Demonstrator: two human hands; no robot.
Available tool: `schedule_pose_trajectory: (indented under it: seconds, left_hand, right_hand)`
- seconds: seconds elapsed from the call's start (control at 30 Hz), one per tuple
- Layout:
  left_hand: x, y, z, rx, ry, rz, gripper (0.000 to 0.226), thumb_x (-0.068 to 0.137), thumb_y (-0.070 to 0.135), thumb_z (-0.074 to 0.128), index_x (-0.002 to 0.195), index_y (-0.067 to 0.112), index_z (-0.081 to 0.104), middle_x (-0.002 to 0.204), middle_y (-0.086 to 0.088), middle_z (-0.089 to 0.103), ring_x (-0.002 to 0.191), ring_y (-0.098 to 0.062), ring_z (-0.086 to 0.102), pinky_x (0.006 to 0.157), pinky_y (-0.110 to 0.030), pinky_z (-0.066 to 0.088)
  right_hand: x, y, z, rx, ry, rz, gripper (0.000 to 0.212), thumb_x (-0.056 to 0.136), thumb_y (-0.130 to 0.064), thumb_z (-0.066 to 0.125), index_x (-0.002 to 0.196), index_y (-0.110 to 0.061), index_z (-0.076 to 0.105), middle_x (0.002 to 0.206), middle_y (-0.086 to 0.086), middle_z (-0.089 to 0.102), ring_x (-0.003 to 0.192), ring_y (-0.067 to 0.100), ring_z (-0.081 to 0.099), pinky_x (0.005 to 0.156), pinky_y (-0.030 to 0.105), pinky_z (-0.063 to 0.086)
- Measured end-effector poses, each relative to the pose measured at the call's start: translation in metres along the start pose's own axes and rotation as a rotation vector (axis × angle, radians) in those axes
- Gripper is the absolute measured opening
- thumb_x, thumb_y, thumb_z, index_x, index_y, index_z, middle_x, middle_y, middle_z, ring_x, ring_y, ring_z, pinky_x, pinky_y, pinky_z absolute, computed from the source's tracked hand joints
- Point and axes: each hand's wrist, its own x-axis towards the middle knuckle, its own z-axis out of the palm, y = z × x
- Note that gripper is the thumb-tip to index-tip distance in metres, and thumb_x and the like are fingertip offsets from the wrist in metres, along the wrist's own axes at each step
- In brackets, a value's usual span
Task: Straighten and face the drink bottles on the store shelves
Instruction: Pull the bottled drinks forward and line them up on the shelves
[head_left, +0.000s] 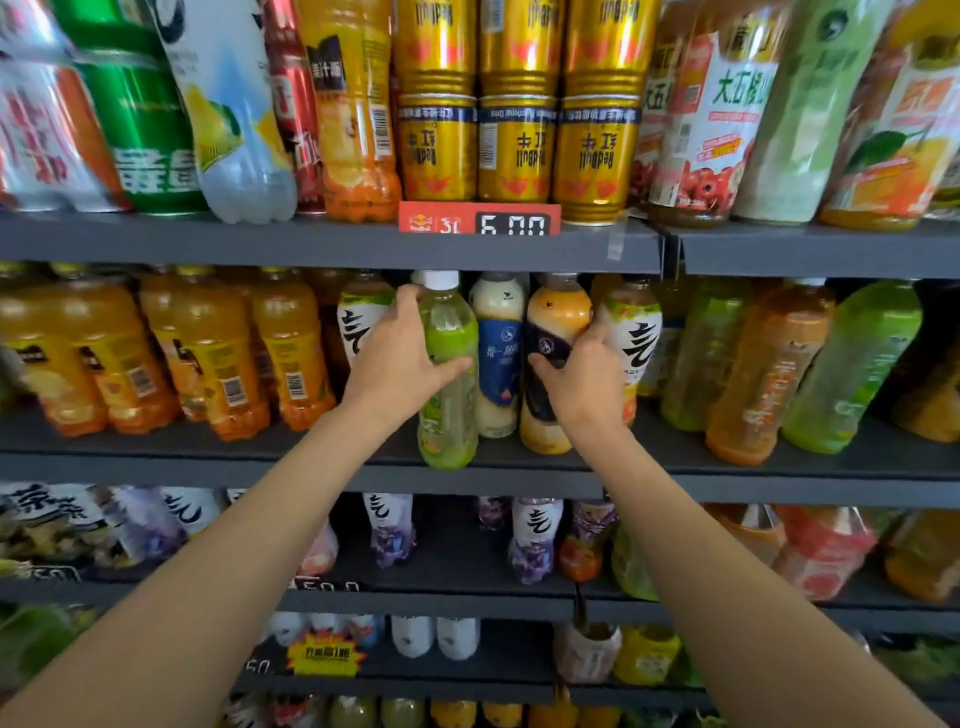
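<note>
Both hands work at the second shelf (311, 457) from the top. The left hand (400, 358) wraps a green bottle (449, 374) with a white cap; its grip is clamped on that bottle, thumb across the front and fingers round the left side. The bottle stands at the shelf's front edge, slightly ahead of its neighbours. The right hand (582, 379) is clamped on an orange bottle with a dark label (553, 338), thumb lying over the label. Between the two held bottles stands a cream-coloured bottle with a blue label (498, 353), whose writing is too blurred to read.

Flanking the hands are white-labelled bottles (636, 332) bearing one large black brush-style character. Left of them stands a row of orange juice bottles (218, 353) with their barcodes turned to the front.

On the top shelf, gold cans (517, 150) show "RedBull" and Chinese characters. Beneath them a red price tag (479, 218) with a Red Bull logo reads "6.00". Further left, a green can (145, 130) carries white Chinese characters.
</note>
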Motion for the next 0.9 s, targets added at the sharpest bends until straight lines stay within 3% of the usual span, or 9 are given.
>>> schedule_pose_trajectory:
  seconds: [0.2,0.37,0.63,0.7,0.8,0.9]
  left_hand:
    - [0.015,-0.01,0.01,-0.002,-0.031,0.053,0.079,0.076,0.035,0.075,0.136,0.01,0.03,0.129,-0.015,0.052,0.117,-0.032,0.051,0.093,-0.044,0.046]
    - [0.012,-0.017,0.015,-0.05,-0.02,0.099,0.081,0.08,0.035,0.071,0.141,0.011,0.024,0.132,-0.014,0.05,0.118,-0.031,0.05,0.094,-0.041,0.045]
    - [0.001,-0.026,0.026,-0.206,-0.044,0.037,0.098,0.076,0.031,0.076,0.148,0.014,0.012,0.14,-0.008,0.042,0.124,-0.025,0.046,0.098,-0.027,0.036]
    - [0.0,-0.032,0.028,-0.245,-0.061,0.003,0.095,0.074,0.029,0.078,0.145,0.012,0.019,0.138,-0.006,0.045,0.125,-0.022,0.045,0.093,-0.019,0.033]
    - [-0.006,-0.042,0.033,-0.235,-0.182,-0.049,0.071,0.073,0.026,0.08,0.13,0.01,0.04,0.124,-0.004,0.055,0.113,-0.019,0.053,0.084,-0.021,0.037]
    - [-0.011,-0.044,0.03,-0.267,-0.184,-0.086,0.059,0.073,0.026,0.079,0.121,0.011,0.048,0.112,0.003,0.056,0.098,-0.007,0.049,0.077,-0.018,0.035]
  right_hand:
    - [0.0,-0.004,-0.003,-0.218,-0.05,-0.001,0.051,0.088,-0.038,0.062,0.113,-0.001,0.038,0.111,0.017,0.06,0.101,0.033,0.061,0.068,0.033,0.043]
    - [-0.015,0.008,0.002,-0.418,-0.232,0.11,0.062,0.082,-0.046,0.067,0.117,-0.002,0.042,0.119,0.012,0.057,0.111,0.033,0.057,0.07,0.034,0.041]
    - [-0.007,-0.003,0.022,-0.388,-0.226,0.161,0.047,0.091,-0.026,0.062,0.122,0.004,0.043,0.123,0.017,0.055,0.115,0.035,0.055,0.084,0.037,0.047]
    - [-0.001,-0.004,0.024,-0.447,-0.267,0.129,0.044,0.092,-0.027,0.06,0.122,0.003,0.048,0.123,0.016,0.054,0.114,0.034,0.055,0.082,0.036,0.047]
    - [0.005,-0.001,0.027,-0.429,-0.295,0.154,0.037,0.093,-0.028,0.058,0.117,0.001,0.055,0.12,0.016,0.057,0.111,0.034,0.057,0.076,0.035,0.045]
    - [0.002,0.003,0.035,-0.407,-0.293,0.183,0.036,0.097,-0.021,0.052,0.123,0.004,0.05,0.126,0.018,0.054,0.115,0.036,0.054,0.084,0.038,0.046]
